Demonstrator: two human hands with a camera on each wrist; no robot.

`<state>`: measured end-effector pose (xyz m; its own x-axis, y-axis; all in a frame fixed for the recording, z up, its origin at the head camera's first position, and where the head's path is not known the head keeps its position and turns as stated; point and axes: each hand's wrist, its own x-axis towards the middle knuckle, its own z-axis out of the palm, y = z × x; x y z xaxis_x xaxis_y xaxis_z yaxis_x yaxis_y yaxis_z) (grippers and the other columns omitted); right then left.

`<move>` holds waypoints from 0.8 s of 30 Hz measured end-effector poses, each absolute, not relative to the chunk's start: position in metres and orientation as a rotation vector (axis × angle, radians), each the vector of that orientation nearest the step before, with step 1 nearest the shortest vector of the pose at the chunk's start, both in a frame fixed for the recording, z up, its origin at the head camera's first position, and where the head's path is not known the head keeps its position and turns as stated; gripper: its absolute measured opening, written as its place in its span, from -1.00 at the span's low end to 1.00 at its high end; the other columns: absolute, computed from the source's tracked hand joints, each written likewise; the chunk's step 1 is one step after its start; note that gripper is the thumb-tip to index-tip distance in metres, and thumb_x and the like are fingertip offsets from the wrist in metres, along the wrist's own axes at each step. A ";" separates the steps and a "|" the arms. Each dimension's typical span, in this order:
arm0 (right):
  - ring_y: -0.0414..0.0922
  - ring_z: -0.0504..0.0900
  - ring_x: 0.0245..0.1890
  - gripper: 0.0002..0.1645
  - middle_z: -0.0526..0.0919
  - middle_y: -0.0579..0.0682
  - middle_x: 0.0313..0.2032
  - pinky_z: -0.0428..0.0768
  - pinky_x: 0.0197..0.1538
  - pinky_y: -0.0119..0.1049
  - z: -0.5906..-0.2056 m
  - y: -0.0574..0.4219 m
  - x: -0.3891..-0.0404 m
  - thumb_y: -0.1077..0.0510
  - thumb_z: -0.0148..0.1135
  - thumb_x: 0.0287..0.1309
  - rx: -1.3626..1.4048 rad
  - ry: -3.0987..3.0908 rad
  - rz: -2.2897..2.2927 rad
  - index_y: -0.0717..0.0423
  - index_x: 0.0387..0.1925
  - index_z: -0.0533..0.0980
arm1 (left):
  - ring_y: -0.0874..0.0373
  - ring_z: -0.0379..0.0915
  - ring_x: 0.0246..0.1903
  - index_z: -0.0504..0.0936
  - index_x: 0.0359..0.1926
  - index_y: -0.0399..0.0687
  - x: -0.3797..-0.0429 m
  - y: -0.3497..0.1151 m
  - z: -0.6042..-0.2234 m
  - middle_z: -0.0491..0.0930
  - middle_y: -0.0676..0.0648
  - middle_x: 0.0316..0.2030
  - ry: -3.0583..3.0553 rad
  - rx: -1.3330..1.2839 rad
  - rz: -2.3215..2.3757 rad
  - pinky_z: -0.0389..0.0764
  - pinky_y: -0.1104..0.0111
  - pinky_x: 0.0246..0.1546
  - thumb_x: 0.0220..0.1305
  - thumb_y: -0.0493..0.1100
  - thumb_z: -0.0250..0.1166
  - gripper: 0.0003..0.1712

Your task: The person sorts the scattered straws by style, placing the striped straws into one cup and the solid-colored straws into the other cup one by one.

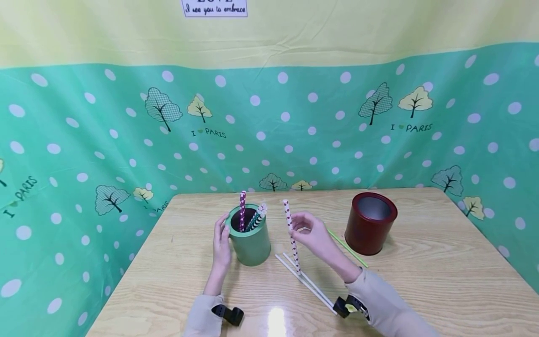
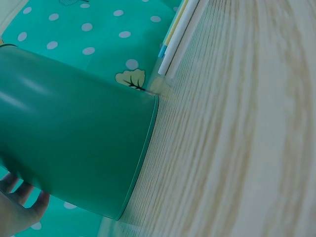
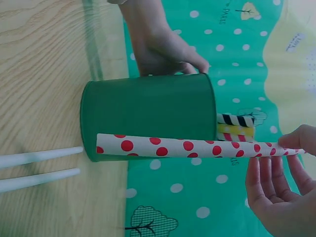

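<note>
My left hand (image 1: pixel 222 245) holds the left side of a green cylindrical container (image 1: pixel 252 248), its fingers against the wall close to the rim. Several patterned paper straws stand in this container; a purple straw with pale spots (image 1: pixel 242 210) leans at the left, beside striped straws (image 3: pixel 236 120). Just right of the container, my right hand (image 1: pixel 312 234) pinches a white paper straw with red dots (image 3: pixel 168 146) near its upper end. That straw is nearly upright, its lower end overlapping two white straws (image 1: pixel 309 285) on the table in the head view.
A dark red cylindrical container (image 1: pixel 365 234) stands at the right, its inside grey. A thin green straw (image 1: pixel 349 250) lies between it and my right forearm. Behind the wooden table (image 1: pixel 168 267) hangs a green and yellow dotted curtain (image 1: pixel 286 117).
</note>
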<state>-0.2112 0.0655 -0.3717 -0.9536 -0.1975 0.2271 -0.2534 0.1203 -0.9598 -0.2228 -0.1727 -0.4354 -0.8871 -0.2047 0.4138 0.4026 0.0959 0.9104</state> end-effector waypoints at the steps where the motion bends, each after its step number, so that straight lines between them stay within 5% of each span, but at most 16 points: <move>1: -0.16 0.48 -0.32 -0.65 0.50 0.13 -0.33 0.50 -0.25 -0.43 -0.370 0.066 -0.211 0.43 0.18 -0.09 0.455 -2.300 2.014 0.39 -0.16 0.41 | 0.29 0.26 0.01 0.18 0.18 -0.33 -0.224 -0.174 -0.438 0.29 -0.33 0.10 -1.941 -0.194 -1.846 0.23 0.51 -0.01 0.34 -0.29 -0.24 -0.58; 7: -0.19 0.47 -0.32 -0.69 0.51 0.11 -0.35 0.50 -0.25 -0.44 -0.360 0.065 -0.209 0.46 0.17 -0.11 0.389 -2.166 2.079 0.41 -0.22 0.41 | 0.28 0.26 0.00 0.20 0.20 -0.21 -0.230 -0.178 -0.448 0.32 -0.25 0.10 -1.940 -0.178 -1.859 0.24 0.41 0.00 0.36 -0.17 -0.21 -0.57; 24: -0.21 0.50 -0.30 -0.76 0.52 -0.10 -0.39 0.51 -0.18 -0.40 -0.337 0.060 -0.200 0.50 0.14 -0.09 0.412 -1.841 2.250 0.32 -0.32 0.35 | 0.02 0.22 0.07 0.19 0.18 -0.30 -0.217 -0.169 -0.429 0.29 -0.28 0.13 -1.997 -0.107 -1.835 0.20 0.28 0.04 0.34 -0.29 -0.24 -0.59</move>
<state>-0.1995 0.0601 -0.3371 -0.9399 -0.0174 0.3411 -0.3309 -0.2010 -0.9220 -0.2171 -0.1693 -0.4285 -0.9072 -0.2250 0.3556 0.3354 0.1237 0.9339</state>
